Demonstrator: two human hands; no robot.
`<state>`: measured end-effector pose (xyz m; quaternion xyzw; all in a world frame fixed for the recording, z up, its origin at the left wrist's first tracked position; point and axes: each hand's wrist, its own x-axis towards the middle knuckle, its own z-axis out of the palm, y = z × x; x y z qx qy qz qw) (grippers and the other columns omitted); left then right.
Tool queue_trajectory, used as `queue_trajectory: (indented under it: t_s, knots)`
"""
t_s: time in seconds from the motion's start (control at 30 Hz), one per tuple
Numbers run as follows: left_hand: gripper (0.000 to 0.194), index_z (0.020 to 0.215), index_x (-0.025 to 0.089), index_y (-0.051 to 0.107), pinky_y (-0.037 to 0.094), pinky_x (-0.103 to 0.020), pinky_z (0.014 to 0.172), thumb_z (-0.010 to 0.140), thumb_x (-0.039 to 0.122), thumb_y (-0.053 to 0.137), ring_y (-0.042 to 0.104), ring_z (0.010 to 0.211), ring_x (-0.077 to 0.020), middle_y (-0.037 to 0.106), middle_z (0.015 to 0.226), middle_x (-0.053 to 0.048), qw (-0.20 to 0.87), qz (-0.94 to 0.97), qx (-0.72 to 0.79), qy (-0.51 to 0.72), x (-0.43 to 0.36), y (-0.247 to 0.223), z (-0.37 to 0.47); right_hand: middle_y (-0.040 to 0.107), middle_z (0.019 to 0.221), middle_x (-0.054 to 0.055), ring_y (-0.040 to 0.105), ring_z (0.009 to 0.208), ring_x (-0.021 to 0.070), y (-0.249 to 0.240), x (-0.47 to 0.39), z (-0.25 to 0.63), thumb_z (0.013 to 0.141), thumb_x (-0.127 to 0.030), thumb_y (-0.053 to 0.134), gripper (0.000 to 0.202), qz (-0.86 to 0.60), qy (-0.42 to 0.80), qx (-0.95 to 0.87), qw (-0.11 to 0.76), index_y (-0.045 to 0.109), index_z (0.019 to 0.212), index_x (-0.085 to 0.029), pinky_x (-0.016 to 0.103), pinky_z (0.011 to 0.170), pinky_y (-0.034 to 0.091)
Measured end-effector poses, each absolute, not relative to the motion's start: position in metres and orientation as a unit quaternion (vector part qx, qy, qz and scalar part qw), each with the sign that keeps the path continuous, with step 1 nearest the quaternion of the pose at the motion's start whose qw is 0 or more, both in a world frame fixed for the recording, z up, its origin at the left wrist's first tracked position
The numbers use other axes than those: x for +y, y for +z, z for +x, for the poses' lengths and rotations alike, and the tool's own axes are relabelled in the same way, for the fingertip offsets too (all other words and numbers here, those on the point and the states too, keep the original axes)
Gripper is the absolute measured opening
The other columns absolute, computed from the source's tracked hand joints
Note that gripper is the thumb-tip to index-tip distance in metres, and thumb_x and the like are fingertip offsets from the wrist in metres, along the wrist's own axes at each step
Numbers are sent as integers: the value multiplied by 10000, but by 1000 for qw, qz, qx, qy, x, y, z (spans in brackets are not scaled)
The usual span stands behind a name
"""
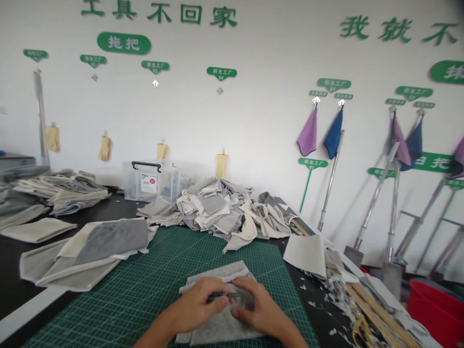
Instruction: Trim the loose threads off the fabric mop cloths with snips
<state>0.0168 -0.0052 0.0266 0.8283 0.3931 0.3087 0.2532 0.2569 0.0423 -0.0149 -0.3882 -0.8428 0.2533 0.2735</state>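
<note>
Directly before me a folded grey cloth [221, 326] with paler edges lies on the green cutting mat [145, 299]. My left hand [197, 307] is closed around small blue-handled snips [217, 295], whose thin metal blades point right, just over the cloth. Across from it, my right hand [263, 309] curls its fingers and thumb on a fold of the same cloth, close to the blade tips. Part of the snips is hidden by the left fingers.
Heaped grey and cream cloths [213, 208] lie behind the mat, with a stack of flat cloths [105, 246] to the left. A clear plastic box [145, 181] stands near the wall. At right are wooden strips [373, 309], scraps and a red bucket [435, 309].
</note>
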Motion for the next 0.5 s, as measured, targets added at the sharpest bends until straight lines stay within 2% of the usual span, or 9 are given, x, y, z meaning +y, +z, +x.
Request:
queue_trajectory:
  t_s: [0.1,0.27,0.37,0.5]
  knots:
    - [386,1110,205,630,416,-299,932,881,497,523,567,1026,-198,640,1104,-65,285,816,389,320,-1,18,12,549,1322,130,489,1232,303,-17,43,257,666,-453,738,678,-395,255,-840,270,558,1272,-208,461,1064,343]
    - [426,1107,197,628,474,-309,852,771,458,659,599,954,-212,631,1084,-78,290,803,448,265,0,6,11,544,1329,119,483,1238,298,-23,46,258,672,-441,728,672,-386,241,-848,272,549,1282,-221,450,1071,335]
    - [351,1079,234,660,462,-316,864,794,438,636,596,960,-219,645,1052,-62,252,818,459,237,-2,6,14,546,1331,100,482,1239,294,-25,48,259,676,-423,721,656,-381,244,-848,276,549,1282,-244,438,1071,335]
    - [357,1115,257,656,440,-312,887,829,460,589,587,977,-223,657,1060,-60,220,830,454,239,-4,9,14,540,1336,104,479,1242,293,-24,46,259,664,-426,734,664,-396,251,-840,274,556,1276,-237,430,1074,333]
